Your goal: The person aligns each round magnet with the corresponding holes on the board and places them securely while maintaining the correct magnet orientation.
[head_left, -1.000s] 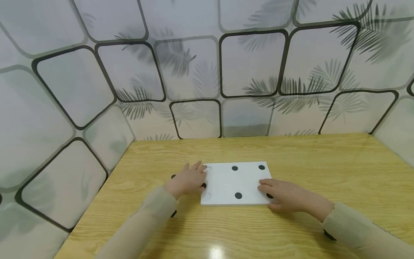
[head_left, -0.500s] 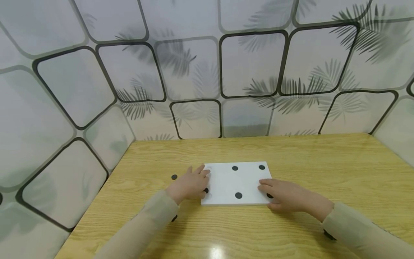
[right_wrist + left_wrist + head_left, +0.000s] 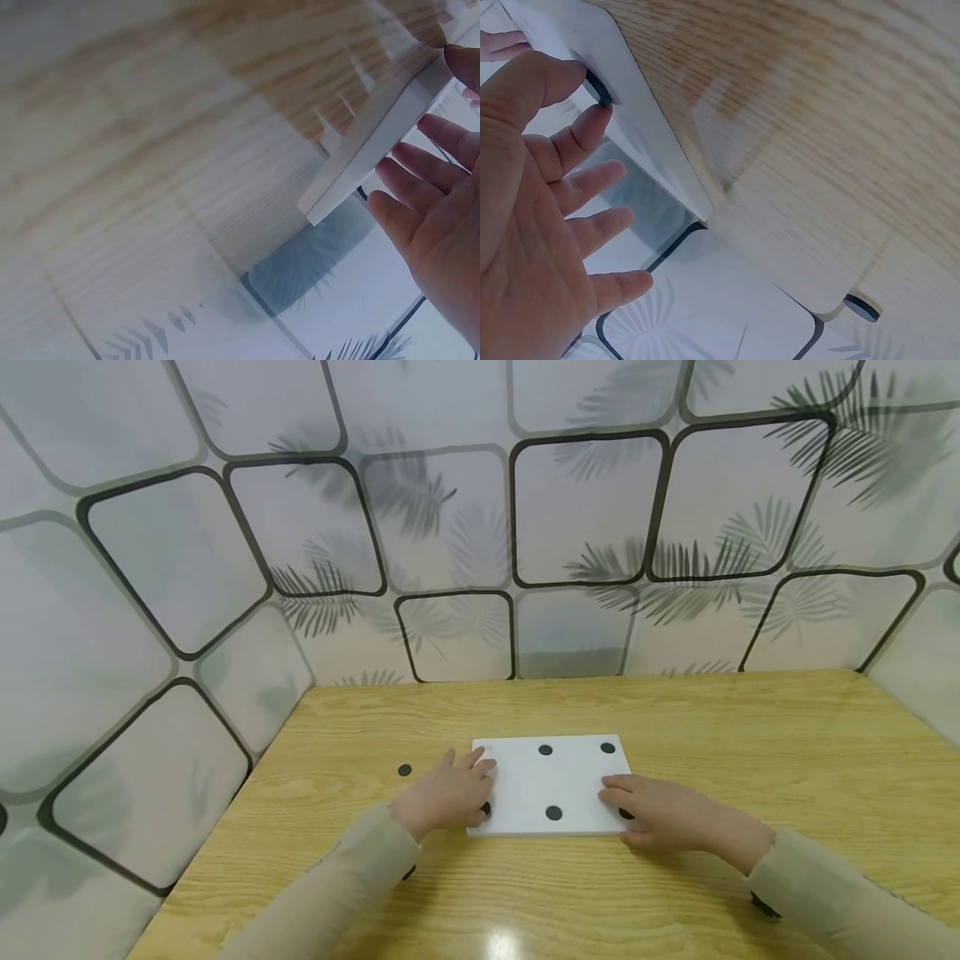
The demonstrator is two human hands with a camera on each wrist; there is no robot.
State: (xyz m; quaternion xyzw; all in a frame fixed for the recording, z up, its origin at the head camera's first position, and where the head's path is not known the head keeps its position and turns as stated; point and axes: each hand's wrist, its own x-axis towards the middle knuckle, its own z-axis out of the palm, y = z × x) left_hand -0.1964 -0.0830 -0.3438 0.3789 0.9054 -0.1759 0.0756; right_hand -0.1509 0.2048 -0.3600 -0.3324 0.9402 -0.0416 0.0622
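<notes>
A white rectangular board (image 3: 525, 785) lies flat on the wooden table (image 3: 720, 718). Several black discs (image 3: 545, 750) sit on it, and one pale round recess (image 3: 487, 750) shows at its rear left corner. My left hand (image 3: 452, 793) is over the board's front left corner, pinching a black disc (image 3: 598, 88) edgewise between thumb and index finger at the board; the other fingers are spread. My right hand (image 3: 660, 810) rests on the board's right end, fingers over the top and thumb (image 3: 459, 64) at the front edge, partly covering a disc (image 3: 626, 814).
A loose black disc (image 3: 405, 770) lies on the table left of the board. Patterned fabric walls (image 3: 450, 552) rise behind and at the sides. Small dark devices (image 3: 765, 906) show beneath the sleeves.
My left hand has moved a little right and nearer me with the pinched disc, onto the board's front left corner. My right hand and the board have stayed in place.
</notes>
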